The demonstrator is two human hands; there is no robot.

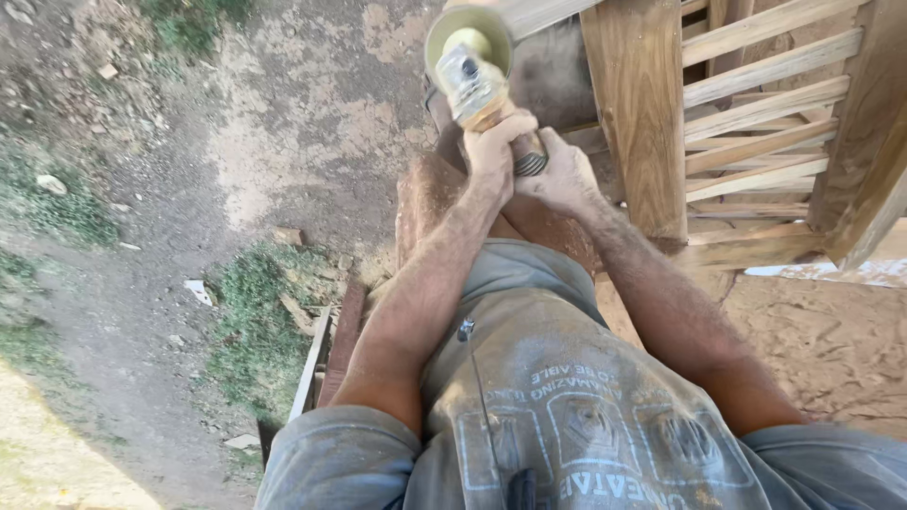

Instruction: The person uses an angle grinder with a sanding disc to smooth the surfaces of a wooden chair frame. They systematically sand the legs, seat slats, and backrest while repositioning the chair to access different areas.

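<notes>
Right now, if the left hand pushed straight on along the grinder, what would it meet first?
Most likely the wooden beam just past the grinder. The left hand points up that way, though depth is unclear, and the disc may already touch it.

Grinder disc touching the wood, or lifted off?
Cannot tell. Both hands, left hand and right hand, grip the grinder; its disc sits beside the wooden frame, contact hidden.

We see the angle grinder [475, 77] in dull metal and plastic, caked in yellowish dust, matt throughout. The wooden frame [635, 113] looks like bare, sanded timber, pale and unvarnished, its 1 thick post smooth. The shirt [567, 378] is grey cloth, dusty and worn. The ground [283, 142] is rough, dry dirt with patchy grass.
</notes>
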